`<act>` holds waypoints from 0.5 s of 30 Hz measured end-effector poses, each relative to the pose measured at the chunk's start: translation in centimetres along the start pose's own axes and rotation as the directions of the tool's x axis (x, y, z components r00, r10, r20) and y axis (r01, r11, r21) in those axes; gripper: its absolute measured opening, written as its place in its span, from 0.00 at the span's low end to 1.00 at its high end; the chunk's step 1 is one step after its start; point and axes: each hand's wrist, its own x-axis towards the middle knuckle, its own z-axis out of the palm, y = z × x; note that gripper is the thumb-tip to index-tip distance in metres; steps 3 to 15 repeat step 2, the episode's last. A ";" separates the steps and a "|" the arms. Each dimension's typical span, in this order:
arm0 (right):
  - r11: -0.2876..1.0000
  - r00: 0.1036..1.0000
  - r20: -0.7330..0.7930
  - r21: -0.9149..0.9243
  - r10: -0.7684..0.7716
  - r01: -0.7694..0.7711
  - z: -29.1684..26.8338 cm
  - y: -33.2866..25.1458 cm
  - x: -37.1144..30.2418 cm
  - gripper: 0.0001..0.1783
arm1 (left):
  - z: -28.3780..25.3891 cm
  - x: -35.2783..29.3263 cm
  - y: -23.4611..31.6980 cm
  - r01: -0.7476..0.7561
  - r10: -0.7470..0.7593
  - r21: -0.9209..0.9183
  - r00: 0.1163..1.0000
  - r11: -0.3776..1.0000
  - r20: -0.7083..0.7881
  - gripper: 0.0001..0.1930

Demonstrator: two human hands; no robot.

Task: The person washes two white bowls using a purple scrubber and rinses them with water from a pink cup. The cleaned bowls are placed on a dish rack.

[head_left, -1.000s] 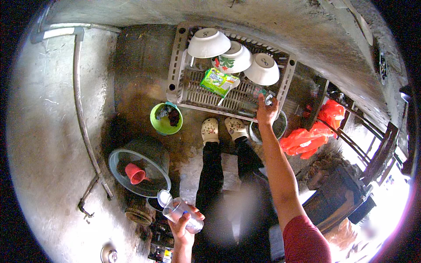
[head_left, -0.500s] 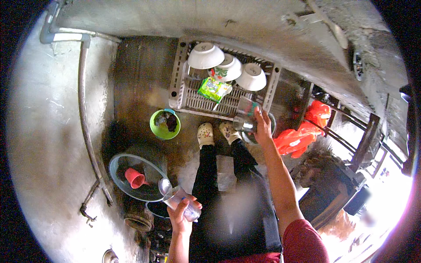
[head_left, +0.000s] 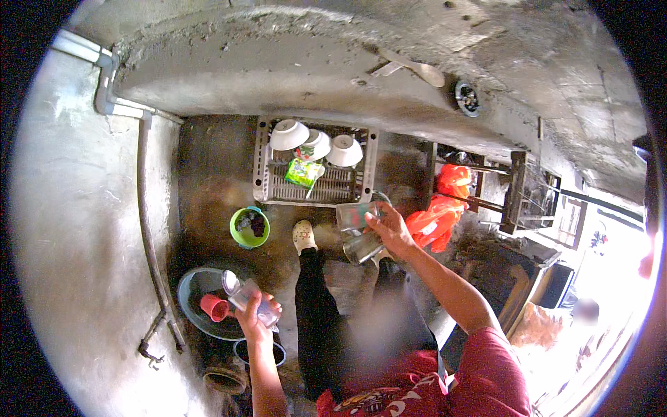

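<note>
My left hand (head_left: 258, 312) is closed around a clear drinking glass (head_left: 244, 295), tilted over the right rim of a wide bluish basin (head_left: 186, 306). Beside that glass's far end is a small white round item (head_left: 231, 281); whether it touches the glass I cannot tell. In the basin lies a red plastic mug (head_left: 215, 307). My right hand (head_left: 390, 231) grips clear drinking glasses (head_left: 362, 245) clustered together, one bearing a red and green print. They are above the floor, just short of a grey plastic crate (head_left: 313, 195). On it sit three upturned white bowls (head_left: 288, 133) and a green packet (head_left: 301, 173).
A lime-green tub (head_left: 249, 238) with dark stuff inside stands on the wet floor left of my shoe (head_left: 303, 237). Orange-red plastic bags (head_left: 438, 221) hang at the right by a wooden frame. A pipe with a tap (head_left: 149, 354) runs down the left wall. A dark bucket (head_left: 258, 353) is below the basin.
The whole view has shifted, showing more of the far wall and ledge. My right hand has drawn back a little from the crate, and my left has come over the basin's rim. Both grips persist.
</note>
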 end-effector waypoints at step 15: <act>0.999 0.999 0.053 -0.036 -0.012 0.014 -0.9 -1.5 -2.3 0.26 | 0.4 -1.8 -0.3 -0.048 0.048 0.015 0.999 0.999 0.017 0.17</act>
